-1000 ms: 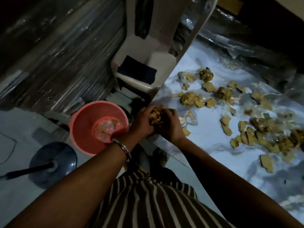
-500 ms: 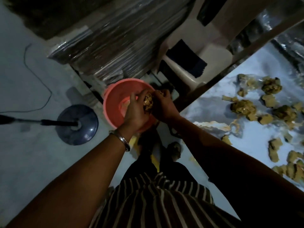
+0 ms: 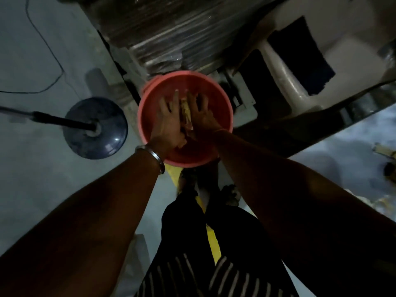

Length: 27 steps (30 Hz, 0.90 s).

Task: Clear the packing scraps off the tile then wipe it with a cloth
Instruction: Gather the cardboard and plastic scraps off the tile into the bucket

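My left hand (image 3: 169, 123) and my right hand (image 3: 201, 116) are side by side inside the mouth of a pink bucket (image 3: 222, 97) on the floor. A wad of tan packing scraps (image 3: 186, 110) is pressed between the two palms, with the fingers stretched out and pointing down into the bucket. The marbled tile (image 3: 353, 153) shows only at the right edge, with a few loose scraps (image 3: 383, 150) lying on it. A dark cloth (image 3: 304, 56) lies on a white plastic chair (image 3: 289, 82) behind the bucket.
A round dark stand base (image 3: 96, 127) with its pole sits on the floor left of the bucket. A plastic-wrapped stack (image 3: 160, 28) stands behind the bucket. A thin cable (image 3: 51, 52) runs across the floor at the upper left. My feet are just below the bucket.
Both hands carried the wad of scraps left from the tile's edge to over the bucket and lowered it inside. The fingers, curled around it before, are now stretched out.
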Motion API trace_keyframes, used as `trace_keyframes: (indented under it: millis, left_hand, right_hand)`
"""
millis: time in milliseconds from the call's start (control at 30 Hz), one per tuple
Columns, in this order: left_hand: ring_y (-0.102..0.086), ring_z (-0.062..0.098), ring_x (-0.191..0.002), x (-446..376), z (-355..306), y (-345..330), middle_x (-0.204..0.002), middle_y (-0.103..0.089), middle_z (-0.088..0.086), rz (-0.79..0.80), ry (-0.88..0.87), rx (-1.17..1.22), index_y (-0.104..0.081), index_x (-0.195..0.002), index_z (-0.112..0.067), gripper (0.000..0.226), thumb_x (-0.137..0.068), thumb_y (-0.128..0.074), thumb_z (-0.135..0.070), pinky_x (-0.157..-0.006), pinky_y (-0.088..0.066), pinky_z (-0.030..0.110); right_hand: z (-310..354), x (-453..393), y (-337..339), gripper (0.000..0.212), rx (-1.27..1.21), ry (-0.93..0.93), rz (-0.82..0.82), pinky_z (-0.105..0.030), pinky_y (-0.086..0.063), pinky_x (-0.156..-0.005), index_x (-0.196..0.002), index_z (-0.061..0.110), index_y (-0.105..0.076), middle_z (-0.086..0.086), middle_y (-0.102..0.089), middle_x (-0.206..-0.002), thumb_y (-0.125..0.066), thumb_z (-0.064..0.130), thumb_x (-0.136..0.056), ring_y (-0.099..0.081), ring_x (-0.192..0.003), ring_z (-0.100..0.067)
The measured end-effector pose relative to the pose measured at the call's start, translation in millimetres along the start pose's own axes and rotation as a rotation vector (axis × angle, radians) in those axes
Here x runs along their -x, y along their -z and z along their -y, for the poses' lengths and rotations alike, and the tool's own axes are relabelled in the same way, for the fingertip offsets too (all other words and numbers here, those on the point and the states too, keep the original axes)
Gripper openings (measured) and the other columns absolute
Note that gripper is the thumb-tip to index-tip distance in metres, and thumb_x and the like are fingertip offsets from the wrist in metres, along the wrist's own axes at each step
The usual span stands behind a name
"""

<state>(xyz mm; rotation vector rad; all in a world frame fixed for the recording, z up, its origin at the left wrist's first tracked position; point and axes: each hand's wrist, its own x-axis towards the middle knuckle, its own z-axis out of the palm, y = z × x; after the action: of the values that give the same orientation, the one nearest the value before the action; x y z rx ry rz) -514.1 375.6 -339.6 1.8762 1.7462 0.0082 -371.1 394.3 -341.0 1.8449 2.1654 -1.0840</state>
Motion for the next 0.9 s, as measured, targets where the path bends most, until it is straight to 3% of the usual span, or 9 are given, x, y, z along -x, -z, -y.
trace_keyframes:
  millis: [67,133,233,367,500,600,767,900]
  left_hand:
    - [-0.025,0.053,-0.146,-13,16,-19,-0.164,0.004,0.026,0.032,0.012,-0.080,0.009,-0.161,-0.031,0.134,-0.068,-0.087,-0.013,-0.101,-0.048,0.063]
    - [-0.011,0.052,-0.151,-19,29,-34,-0.165,0.003,0.023,0.048,0.033,-0.174,0.012,-0.160,-0.033,0.129,-0.073,-0.083,-0.024,-0.109,-0.034,0.072]
    - [-0.001,0.050,-0.154,-17,35,-42,-0.166,0.001,0.027,0.004,0.035,-0.244,0.011,-0.161,-0.025,0.119,-0.080,-0.074,-0.039,-0.119,-0.021,0.068]
    - [0.002,0.044,-0.156,-1,19,-20,-0.168,0.000,0.026,-0.134,-0.097,-0.337,0.006,-0.163,-0.018,0.094,-0.093,-0.047,-0.053,-0.124,-0.013,0.060]
    - [-0.002,0.041,-0.157,16,-22,19,-0.168,-0.005,0.024,-0.179,-0.170,-0.370,0.001,-0.163,-0.019,0.080,-0.100,-0.035,-0.051,-0.125,-0.012,0.057]
    - [-0.004,0.041,-0.156,31,-59,45,-0.168,-0.007,0.025,-0.197,-0.206,-0.387,0.001,-0.163,-0.019,0.080,-0.101,-0.039,-0.048,-0.125,-0.013,0.057]
    - [0.004,0.044,-0.156,49,-121,86,-0.168,0.001,0.026,-0.169,-0.359,-0.403,0.004,-0.163,-0.021,0.104,-0.087,-0.057,-0.058,-0.124,-0.016,0.058]
    - [0.007,0.042,-0.156,59,-172,98,-0.168,0.004,0.024,-0.185,-0.519,-0.392,0.005,-0.163,-0.024,0.091,-0.096,-0.046,-0.058,-0.125,-0.012,0.058]
  right_hand:
    - [-11,-13,-14,0.105,0.093,0.051,0.028,-0.063,-0.027,-0.118,-0.164,0.010,-0.003,-0.023,0.008,-0.169,-0.073,0.027,-0.088,0.007,-0.154,-0.051]
    - [-19,-23,-29,0.093,0.195,0.089,0.062,-0.067,-0.023,-0.118,-0.164,0.013,-0.009,-0.017,0.010,-0.171,-0.065,0.031,-0.092,0.010,-0.154,-0.051]
    - [-31,-21,-43,0.109,0.165,-0.015,0.014,-0.073,-0.026,-0.113,-0.164,0.025,0.005,-0.011,0.009,-0.172,-0.059,0.048,-0.080,0.000,-0.154,-0.051]
    - [-19,18,-25,0.105,0.138,-0.115,-0.160,-0.060,-0.025,-0.120,-0.165,0.025,0.004,-0.014,-0.001,-0.171,-0.059,0.044,-0.082,-0.011,-0.156,-0.043]
    - [-2,61,9,0.092,0.127,-0.090,-0.268,-0.056,-0.026,-0.122,-0.165,0.020,-0.010,-0.018,-0.011,-0.171,-0.040,0.043,-0.082,-0.013,-0.157,-0.040]
    - [3,92,31,0.088,0.141,-0.096,-0.321,-0.055,-0.022,-0.123,-0.165,0.021,-0.012,-0.016,-0.010,-0.171,-0.048,0.045,-0.088,-0.010,-0.158,-0.037]
    - [-2,150,94,0.094,0.153,-0.142,-0.498,-0.053,-0.025,-0.123,-0.164,0.024,-0.015,-0.013,-0.012,-0.171,-0.061,0.053,-0.088,-0.014,-0.158,-0.034]
    - [-30,208,121,0.078,0.142,-0.209,-0.632,-0.052,-0.023,-0.124,-0.164,0.023,-0.018,-0.014,-0.013,-0.171,-0.047,0.056,-0.099,-0.012,-0.158,-0.033]
